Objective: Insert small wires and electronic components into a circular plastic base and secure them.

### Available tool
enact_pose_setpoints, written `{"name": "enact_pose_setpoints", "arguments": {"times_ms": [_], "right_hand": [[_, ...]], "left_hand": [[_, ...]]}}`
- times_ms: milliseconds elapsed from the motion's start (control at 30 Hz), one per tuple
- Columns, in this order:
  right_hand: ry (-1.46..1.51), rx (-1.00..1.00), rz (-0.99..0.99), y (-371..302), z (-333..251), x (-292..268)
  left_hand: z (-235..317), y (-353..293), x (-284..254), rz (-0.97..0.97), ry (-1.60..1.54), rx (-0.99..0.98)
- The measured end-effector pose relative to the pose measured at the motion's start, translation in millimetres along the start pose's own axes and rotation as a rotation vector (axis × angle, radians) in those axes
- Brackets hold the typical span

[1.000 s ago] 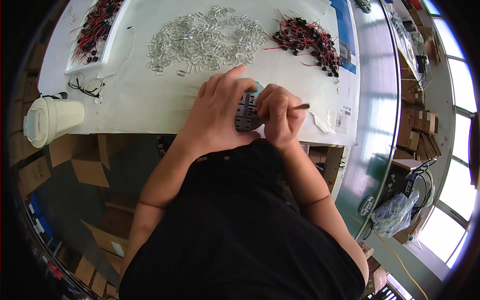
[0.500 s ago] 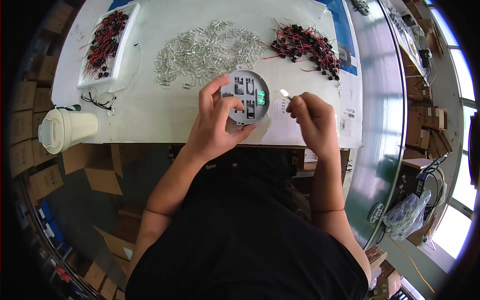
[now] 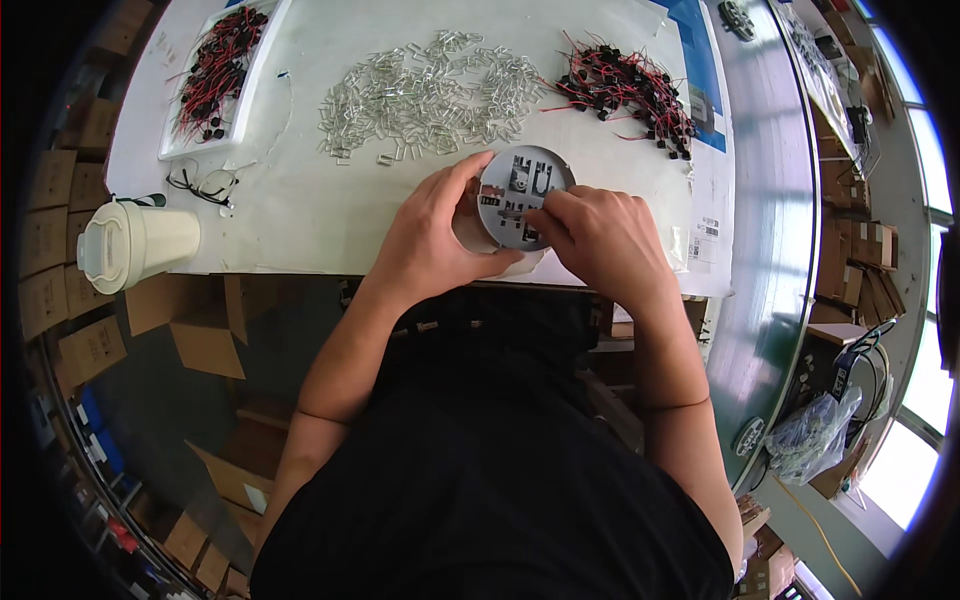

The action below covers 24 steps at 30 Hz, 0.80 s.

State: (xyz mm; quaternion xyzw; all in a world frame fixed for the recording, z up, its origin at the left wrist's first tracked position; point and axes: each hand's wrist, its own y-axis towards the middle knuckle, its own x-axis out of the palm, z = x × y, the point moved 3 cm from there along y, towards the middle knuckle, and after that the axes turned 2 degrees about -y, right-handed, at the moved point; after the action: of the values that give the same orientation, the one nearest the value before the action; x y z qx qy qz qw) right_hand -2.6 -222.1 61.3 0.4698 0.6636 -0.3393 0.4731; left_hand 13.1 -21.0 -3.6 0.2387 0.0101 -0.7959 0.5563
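A round grey plastic housing (image 3: pixel 505 232) with moulded slots and openings is tilted up at the front edge of the table. My left hand (image 3: pixel 425 240) curves around its left side, thumb low and fingers at the upper rim, gripping it. Over the housing's right part, my right hand (image 3: pixel 610 240) is closed, its bent fingers pressed against the face. A small thin piece seems to poke out from those fingertips across the slots, but its kind cannot be made out. The housing's right side is hidden beneath that hand.
Clear U-shaped plastic pieces (image 3: pixel 430 100) lie in a loose heap beyond my hands. Black parts with red wires (image 3: pixel 630 95) are piled at the far right; more fill a white tray (image 3: pixel 245 120) at left. Eyeglasses (image 3: pixel 215 187) and a cream lidded cup (image 3: pixel 150 240) stand nearby.
My right hand has moved left onto the housing, bringing the small white-tipped piece it held. The housing has shifted slightly right, and its green-lit digits are now covered.
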Motion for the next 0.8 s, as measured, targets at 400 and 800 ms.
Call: {"name": "enact_pose_setpoints", "arguments": {"times_ms": [400,800], "right_hand": [[-0.031,-0.011,0.040,2.4,0.7,6.3],[0.015,-0.026,0.041,2.9,6.0,12.6]], "left_hand": [[-2.5,3.1,-2.3,-0.006,-0.003,0.005],[-4.3,3.3,-3.7,-0.031,-0.024,0.004]]}}
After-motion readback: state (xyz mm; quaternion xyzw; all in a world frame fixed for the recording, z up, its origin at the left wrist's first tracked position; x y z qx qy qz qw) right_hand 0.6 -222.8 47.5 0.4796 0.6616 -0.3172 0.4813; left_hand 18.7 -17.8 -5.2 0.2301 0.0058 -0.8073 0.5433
